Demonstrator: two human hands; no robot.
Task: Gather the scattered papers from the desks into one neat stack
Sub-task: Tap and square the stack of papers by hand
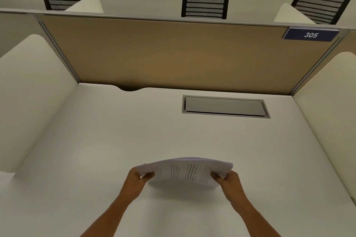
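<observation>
A stack of printed white papers (185,171) hangs bowed just above the white desk (107,140), near its front middle, and throws a shadow on the surface below. My left hand (137,181) grips the stack's left edge with the thumb on top. At the right edge, my right hand (230,181) holds it the same way. No other loose sheets show on this desk.
A grey cable-hatch lid (224,106) is set into the desk at the back right. A tan partition (173,54) with a blue "305" label (310,34) closes the back; white side panels (28,86) flank the desk. Three black mesh chairs (205,5) stand beyond the partition.
</observation>
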